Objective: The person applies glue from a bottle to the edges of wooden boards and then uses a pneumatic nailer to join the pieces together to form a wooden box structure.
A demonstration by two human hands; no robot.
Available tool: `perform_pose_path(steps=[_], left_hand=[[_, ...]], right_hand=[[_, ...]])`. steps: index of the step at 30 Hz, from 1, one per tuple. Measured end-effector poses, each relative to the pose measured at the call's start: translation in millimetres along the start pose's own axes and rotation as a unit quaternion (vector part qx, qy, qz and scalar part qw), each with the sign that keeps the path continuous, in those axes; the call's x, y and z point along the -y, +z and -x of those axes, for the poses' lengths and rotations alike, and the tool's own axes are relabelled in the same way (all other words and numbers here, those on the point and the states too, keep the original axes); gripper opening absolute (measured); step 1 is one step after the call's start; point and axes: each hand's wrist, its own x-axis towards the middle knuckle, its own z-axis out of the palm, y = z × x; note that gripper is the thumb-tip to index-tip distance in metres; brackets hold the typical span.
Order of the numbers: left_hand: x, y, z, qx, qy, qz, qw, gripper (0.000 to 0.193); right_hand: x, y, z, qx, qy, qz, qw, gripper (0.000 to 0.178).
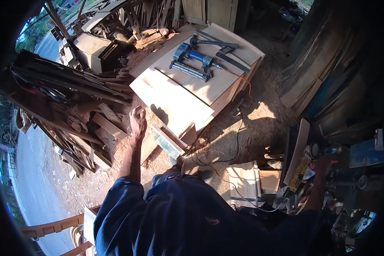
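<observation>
Across the upper middle of the frame sits a pale wooden box (187,85), set at a slant, the lower left part of its top in bright sun. On the shaded part of that top lie a blue and grey nail gun (196,56), a hammer (217,43) above it, and a dark flat strip (232,62) to the right; an orange hose (248,87) hangs over the right edge. Just left of the box, the left hand (138,119) is raised with its fingers loosely bent, apparently free of any object, and a hand-shaped shadow falls on the sunlit wood beside it. Below the box's lower edge stands a narrow wooden frame (168,141), close to the person's legs. At the lower right, the right hand (323,163) is lost in deep shade near a curved board (299,147), and whether it grips anything cannot be told. Stacked boards (242,181) lie at lower centre right, wood scraps (111,121) at left, and sawdust (260,128) covers the ground.
</observation>
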Motion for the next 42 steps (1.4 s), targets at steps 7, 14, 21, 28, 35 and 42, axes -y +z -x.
perform_pose_path(steps=[7, 14, 21, 28, 35, 42], left_hand=[[-106.2, -27.6, 80.8, 0.057, -0.097, 0.051, 0.992, 0.029], [-177.6, 28.3, 97.5, 0.269, 0.098, -0.165, 0.944, 0.045], [-175.9, 20.7, 113.0, 0.246, 0.081, -0.177, 0.949, 0.040], [-175.2, 26.5, 109.8, 0.262, 0.099, -0.187, 0.942, 0.052], [-177.0, 28.5, 111.6, 0.237, 0.111, -0.177, 0.949, 0.056], [-173.0, 18.2, 115.2, 0.222, 0.139, -0.140, 0.955, 0.073]], right_hand=[[-12.6, 45.1, -48.5, 0.149, -0.034, 0.058, 0.987, 0.046], [19.3, 29.1, -55.9, 0.090, 0.054, -0.124, 0.987, 0.071], [75.3, -17.3, -80.2, 0.051, 0.082, -0.230, 0.968, 0.069], [83.1, -49.3, -76.4, 0.022, 0.091, -0.329, 0.940, 0.067], [76.5, -87.7, -55.4, -0.005, 0.092, -0.491, 0.866, 0.065], [50.5, -149.6, -20.0, 0.015, 0.108, -0.721, 0.684, 0.063]])
